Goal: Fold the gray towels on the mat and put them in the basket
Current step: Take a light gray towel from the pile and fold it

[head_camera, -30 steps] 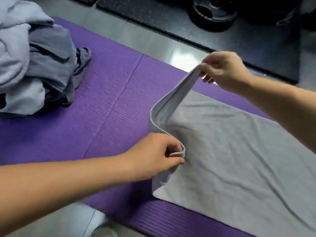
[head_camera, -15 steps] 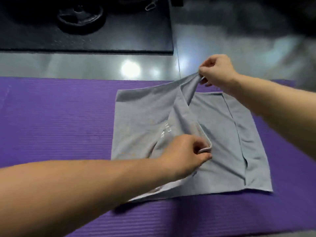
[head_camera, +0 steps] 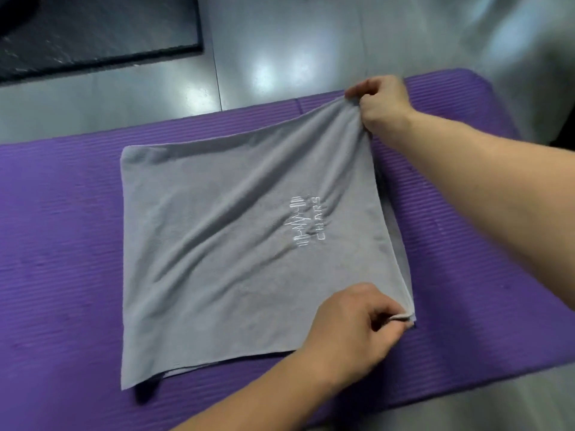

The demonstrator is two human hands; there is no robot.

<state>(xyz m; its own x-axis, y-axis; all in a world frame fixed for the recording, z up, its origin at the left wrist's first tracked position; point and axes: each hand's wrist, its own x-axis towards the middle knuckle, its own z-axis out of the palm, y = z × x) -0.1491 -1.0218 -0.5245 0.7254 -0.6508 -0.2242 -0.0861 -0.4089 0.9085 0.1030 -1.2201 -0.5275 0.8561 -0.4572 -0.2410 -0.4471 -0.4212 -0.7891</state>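
Note:
A gray towel [head_camera: 224, 244] with a white embroidered logo lies doubled over on the purple mat [head_camera: 62, 237]. My left hand [head_camera: 351, 331] pinches its near right corner down at the mat. My right hand [head_camera: 379, 101] grips the far right corner, still lifted a little, so the cloth pulls into diagonal creases. The upper layer covers almost all of the lower one; a thin strip of the lower layer shows along the right and near edges. No basket or other towels are in view.
Glossy gray floor [head_camera: 280, 51] lies beyond the mat. A black rubber floor mat [head_camera: 93, 29] sits at the far left. The purple mat's right end [head_camera: 479, 88] is just past my right hand.
Both hands carried the towel's left end over to the right, laying it onto the other half. The view swung right, so the pile of towels left the frame.

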